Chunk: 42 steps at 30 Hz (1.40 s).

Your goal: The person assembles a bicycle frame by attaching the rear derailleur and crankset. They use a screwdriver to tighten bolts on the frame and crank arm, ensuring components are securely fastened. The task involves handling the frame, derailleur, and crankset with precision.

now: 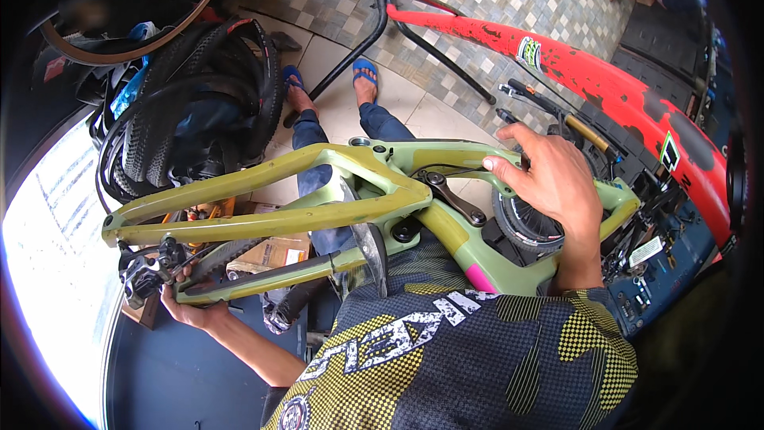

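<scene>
We hold the green bicycle frame (294, 221) level over our legs, our left grip (193, 313) curled round its lower left end. Our right grip (557, 175) spreads open above the right end; contact is unclear. Tyres (155, 131) crowd the left; tiled floor (342, 20) lies clear before a red frame (469, 28).

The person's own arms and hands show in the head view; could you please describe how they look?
The left hand and right hand wear no gloves, and no watch or bracelet shows. The short-sleeved shirt is dark with yellow checkered patches and white lettering; both forearms are bare.
</scene>
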### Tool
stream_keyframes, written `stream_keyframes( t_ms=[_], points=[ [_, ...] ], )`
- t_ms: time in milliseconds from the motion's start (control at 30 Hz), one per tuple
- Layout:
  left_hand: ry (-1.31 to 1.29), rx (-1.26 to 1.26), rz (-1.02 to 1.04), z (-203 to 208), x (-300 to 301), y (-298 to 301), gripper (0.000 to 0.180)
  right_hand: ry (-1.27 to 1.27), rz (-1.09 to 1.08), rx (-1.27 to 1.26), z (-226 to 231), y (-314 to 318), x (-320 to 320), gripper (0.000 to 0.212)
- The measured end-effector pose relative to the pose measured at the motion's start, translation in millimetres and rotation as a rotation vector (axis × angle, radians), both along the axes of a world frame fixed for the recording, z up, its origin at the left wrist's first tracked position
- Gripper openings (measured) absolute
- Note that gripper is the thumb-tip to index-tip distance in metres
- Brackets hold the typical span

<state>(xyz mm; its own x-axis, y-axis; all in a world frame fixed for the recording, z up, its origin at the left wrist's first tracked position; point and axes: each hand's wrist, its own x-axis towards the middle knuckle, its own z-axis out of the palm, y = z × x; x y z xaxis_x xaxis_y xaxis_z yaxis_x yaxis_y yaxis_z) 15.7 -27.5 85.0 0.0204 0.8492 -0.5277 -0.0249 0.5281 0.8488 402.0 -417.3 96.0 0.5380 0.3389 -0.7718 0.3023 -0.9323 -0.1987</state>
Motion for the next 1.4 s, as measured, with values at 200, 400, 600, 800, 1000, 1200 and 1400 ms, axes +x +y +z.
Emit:
stream_keyframes(
  t_ms=[200, 400, 600, 800, 1000, 1200, 1400],
  points=[
    [-0.111, -0.033, -0.082, -11.6, -17.4, 11.0, 0.03, -0.01, 0.004, 0.023, 1.4, -5.0, -0.3, 0.051],
    [-0.094, -0.029, -0.061, -8.0, -15.2, 8.6, 0.029, -0.007, 0.003, 0.015, 2.5, -5.1, -1.6, 0.052],
    [-0.003, -0.02, 0.027, 3.3, -1.3, -0.4, 0.02, -0.006, 0.002, 0.02, -2.1, -3.7, -2.3, 0.053],
    [-0.034, -0.01, -0.023, -1.6, -11.7, 4.3, 0.021, -0.001, -0.001, 0.003, -1.9, -2.2, -0.7, 0.052],
    [-0.037, -0.013, -0.055, -7.6, -18.9, 8.5, 0.033, 0.01, -0.004, 0.004, 0.3, -2.3, -0.3, 0.052],
    [-0.06, -0.03, -0.039, -5.9, -9.2, 4.7, 0.031, -0.001, 0.003, 0.021, 2.1, -5.5, -0.5, 0.053],
    [-0.094, -0.012, -0.028, -5.3, -13.8, 5.8, 0.031, 0.016, -0.012, 0.005, 1.6, -1.6, 0.8, 0.053]
  ],
)
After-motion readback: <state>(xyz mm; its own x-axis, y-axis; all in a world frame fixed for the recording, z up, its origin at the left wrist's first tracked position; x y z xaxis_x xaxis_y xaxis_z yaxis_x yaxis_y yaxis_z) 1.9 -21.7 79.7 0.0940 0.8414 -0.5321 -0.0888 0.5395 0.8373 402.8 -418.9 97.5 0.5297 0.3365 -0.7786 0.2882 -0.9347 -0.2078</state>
